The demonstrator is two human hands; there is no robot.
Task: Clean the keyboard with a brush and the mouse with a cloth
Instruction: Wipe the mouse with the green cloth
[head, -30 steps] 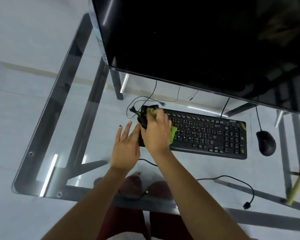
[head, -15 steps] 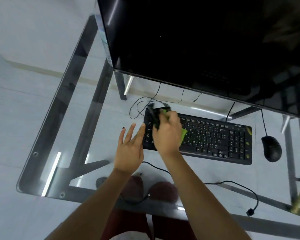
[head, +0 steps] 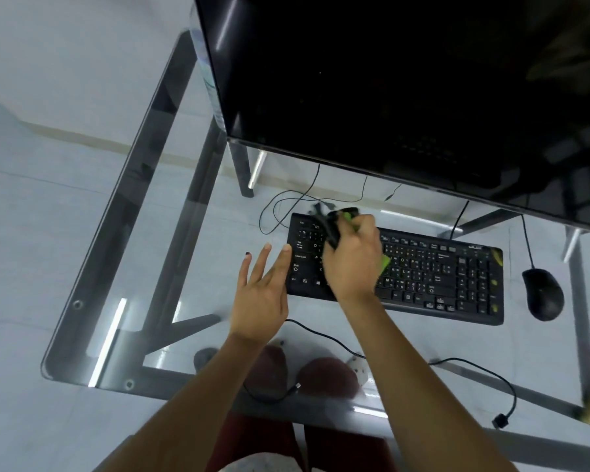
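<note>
- Your right hand [head: 351, 264] grips a black brush [head: 331, 226] with a green cloth [head: 384, 262] bunched under the palm, fingers curled tight round both, over the keyboard's [head: 439, 277] left part.
- Your left hand [head: 261, 294] sits flat just left of the keyboard, fingers straight and spread, holding nothing.
- Keyboard lies mid glass surface [head: 143, 233], below the dark monitor [head: 388, 80].
- Mouse [head: 542, 294] rests right of the keyboard, apart from both hands.
</note>
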